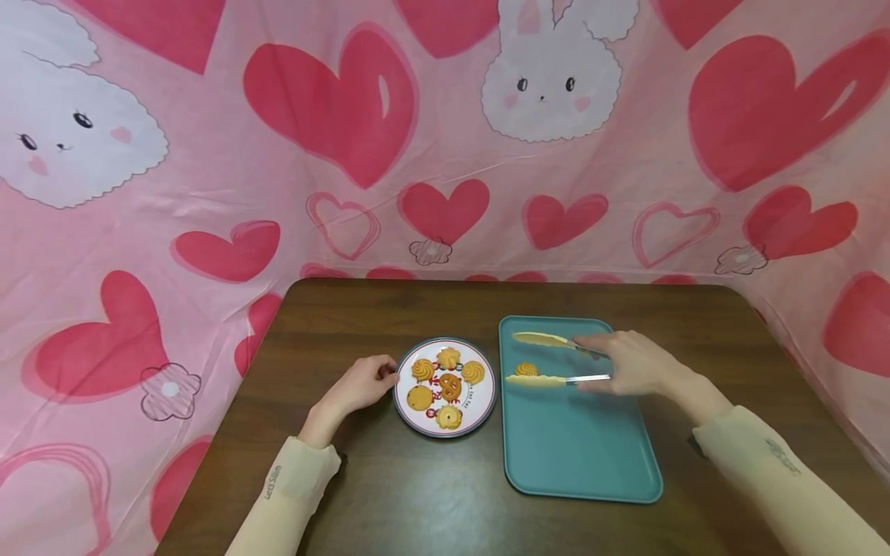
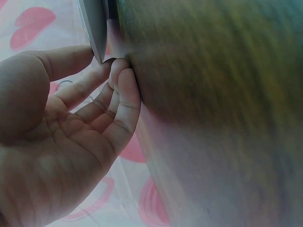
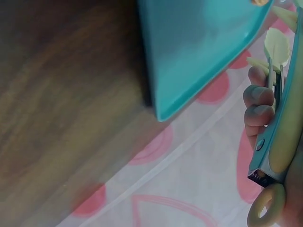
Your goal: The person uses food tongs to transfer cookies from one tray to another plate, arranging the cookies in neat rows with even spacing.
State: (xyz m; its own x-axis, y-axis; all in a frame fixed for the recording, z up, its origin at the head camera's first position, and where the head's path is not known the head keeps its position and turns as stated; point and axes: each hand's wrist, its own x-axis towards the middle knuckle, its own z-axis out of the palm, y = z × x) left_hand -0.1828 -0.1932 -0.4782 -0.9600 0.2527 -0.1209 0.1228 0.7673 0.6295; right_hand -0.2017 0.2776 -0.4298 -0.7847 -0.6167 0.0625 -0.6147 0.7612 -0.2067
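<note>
My left hand (image 1: 363, 382) pinches the left rim of a round white plate (image 1: 410, 417) with a printed pattern and dark edge. In the left wrist view the thumb lies on one side of the plate's edge (image 2: 94, 33) and the fingertips on the other. Several cookies, among them a pretzel-shaped one (image 1: 450, 387), lie on the plate. My right hand (image 1: 636, 363) holds food tongs (image 1: 538, 381) with pale yellow tips, spread apart over a teal tray (image 1: 584, 455). A swirled cookie (image 1: 526, 370) sits on the tray by the nearer tip, partly hidden by it.
Plate and tray stand side by side on a dark wooden table (image 1: 334, 494), a narrow gap between them. Behind the table's far edge hangs a pink cloth (image 1: 278, 170) with hearts and rabbits.
</note>
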